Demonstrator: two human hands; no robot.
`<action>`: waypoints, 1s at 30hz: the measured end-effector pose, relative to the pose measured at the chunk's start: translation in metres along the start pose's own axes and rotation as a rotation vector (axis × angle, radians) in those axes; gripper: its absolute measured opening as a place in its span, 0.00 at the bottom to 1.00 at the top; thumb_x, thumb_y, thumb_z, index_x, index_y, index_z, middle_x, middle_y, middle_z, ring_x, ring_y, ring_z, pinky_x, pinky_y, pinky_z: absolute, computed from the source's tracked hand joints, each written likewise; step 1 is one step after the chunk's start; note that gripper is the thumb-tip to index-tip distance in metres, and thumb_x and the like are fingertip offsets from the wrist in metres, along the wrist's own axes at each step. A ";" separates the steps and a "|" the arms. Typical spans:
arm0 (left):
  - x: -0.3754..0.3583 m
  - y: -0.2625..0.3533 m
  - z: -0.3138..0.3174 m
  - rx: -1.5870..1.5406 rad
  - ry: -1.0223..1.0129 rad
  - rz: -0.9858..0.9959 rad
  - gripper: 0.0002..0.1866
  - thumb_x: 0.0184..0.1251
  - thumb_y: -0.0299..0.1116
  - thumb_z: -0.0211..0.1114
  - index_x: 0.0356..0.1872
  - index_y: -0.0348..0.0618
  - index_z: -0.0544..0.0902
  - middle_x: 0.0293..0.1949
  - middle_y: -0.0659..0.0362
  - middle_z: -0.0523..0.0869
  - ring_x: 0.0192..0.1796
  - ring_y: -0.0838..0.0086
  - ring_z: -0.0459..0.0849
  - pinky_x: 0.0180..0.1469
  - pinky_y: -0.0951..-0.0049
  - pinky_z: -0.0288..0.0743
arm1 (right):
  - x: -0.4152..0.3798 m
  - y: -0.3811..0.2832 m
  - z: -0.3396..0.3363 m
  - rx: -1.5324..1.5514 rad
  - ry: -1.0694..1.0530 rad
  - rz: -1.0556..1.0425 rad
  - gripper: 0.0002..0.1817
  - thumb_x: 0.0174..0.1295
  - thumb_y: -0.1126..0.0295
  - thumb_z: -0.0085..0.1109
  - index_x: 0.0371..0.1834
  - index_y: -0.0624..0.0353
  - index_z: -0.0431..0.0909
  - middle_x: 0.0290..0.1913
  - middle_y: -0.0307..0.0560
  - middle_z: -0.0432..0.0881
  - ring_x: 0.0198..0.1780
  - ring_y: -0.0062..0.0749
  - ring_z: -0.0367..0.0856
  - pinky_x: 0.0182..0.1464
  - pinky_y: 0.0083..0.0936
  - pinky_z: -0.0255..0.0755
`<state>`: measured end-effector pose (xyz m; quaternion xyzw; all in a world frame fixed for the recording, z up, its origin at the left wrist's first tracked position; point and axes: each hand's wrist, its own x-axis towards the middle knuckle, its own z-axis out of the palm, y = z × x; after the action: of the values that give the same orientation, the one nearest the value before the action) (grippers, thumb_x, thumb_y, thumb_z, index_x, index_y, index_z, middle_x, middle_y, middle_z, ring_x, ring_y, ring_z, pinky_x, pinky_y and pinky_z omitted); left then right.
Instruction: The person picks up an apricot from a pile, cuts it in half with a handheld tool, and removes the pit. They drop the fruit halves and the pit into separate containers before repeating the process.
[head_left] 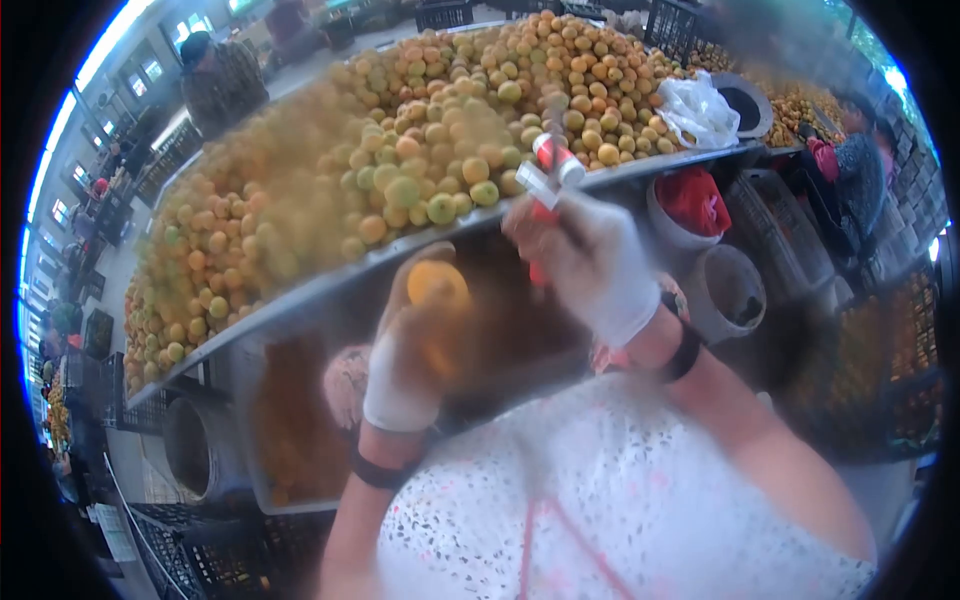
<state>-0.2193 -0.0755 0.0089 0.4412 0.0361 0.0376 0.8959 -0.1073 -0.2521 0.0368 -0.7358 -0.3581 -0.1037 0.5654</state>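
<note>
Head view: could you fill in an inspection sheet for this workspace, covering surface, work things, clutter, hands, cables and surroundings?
Surface: metal-edged table, heaped with fruit; haze blurs part of the heap.
Work things: orange-yellow piece; red-and-white tool, working end unclear.
Clutter: white plastic bag at the heap's edge; white bucket below, holding something red.
Hands: both gloved; left hand holds the orange-yellow piece, right hand the red-and-white tool.
Cables: nothing seen.
Surroundings: one person at upper left, another at right; dark crates at lower left.
</note>
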 end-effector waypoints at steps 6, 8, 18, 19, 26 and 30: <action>-0.002 -0.004 0.015 0.069 0.045 0.048 0.36 0.62 0.40 0.65 0.71 0.44 0.66 0.36 0.56 0.81 0.25 0.76 0.76 0.27 0.77 0.65 | -0.001 -0.042 -0.002 0.561 -0.019 0.266 0.07 0.72 0.70 0.57 0.42 0.62 0.80 0.32 0.39 0.83 0.27 0.17 0.77 0.30 0.15 0.72; -0.002 -0.004 0.015 0.073 0.050 0.067 0.36 0.62 0.39 0.65 0.72 0.45 0.65 0.34 0.57 0.80 0.24 0.77 0.74 0.27 0.78 0.64 | -0.002 -0.036 0.004 0.445 -0.106 0.294 0.06 0.71 0.71 0.59 0.39 0.62 0.80 0.32 0.39 0.83 0.24 0.16 0.75 0.27 0.14 0.70; -0.001 -0.003 0.005 0.112 0.001 0.093 0.26 0.68 0.22 0.54 0.68 0.43 0.69 0.50 0.60 0.77 0.47 0.80 0.77 0.48 0.81 0.75 | -0.001 -0.028 0.004 0.671 -0.281 0.407 0.07 0.72 0.69 0.57 0.42 0.61 0.80 0.32 0.37 0.84 0.30 0.18 0.80 0.27 0.19 0.70; -0.004 -0.001 0.012 0.111 -0.009 0.081 0.26 0.68 0.23 0.55 0.68 0.44 0.70 0.52 0.59 0.77 0.48 0.79 0.78 0.49 0.81 0.75 | -0.002 -0.025 0.000 0.681 -0.300 0.402 0.07 0.72 0.69 0.57 0.42 0.61 0.80 0.32 0.37 0.84 0.30 0.18 0.80 0.27 0.19 0.70; -0.001 -0.014 -0.017 0.260 -0.163 0.204 0.25 0.68 0.26 0.62 0.66 0.42 0.70 0.53 0.57 0.80 0.52 0.77 0.80 0.50 0.78 0.77 | -0.019 0.006 0.019 0.562 -0.256 0.027 0.19 0.79 0.55 0.44 0.29 0.54 0.65 0.30 0.38 0.70 0.29 0.22 0.69 0.28 0.16 0.64; -0.012 0.002 -0.009 -0.100 -0.209 0.218 0.24 0.68 0.26 0.60 0.65 0.43 0.70 0.50 0.59 0.79 0.47 0.79 0.80 0.48 0.81 0.75 | -0.005 -0.003 0.018 0.874 -0.309 0.305 0.19 0.78 0.55 0.46 0.30 0.52 0.64 0.29 0.37 0.69 0.29 0.23 0.67 0.29 0.18 0.64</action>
<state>-0.2326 -0.0679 0.0055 0.3988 -0.1073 0.0904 0.9062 -0.1172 -0.2378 0.0298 -0.4803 -0.3359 0.2510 0.7704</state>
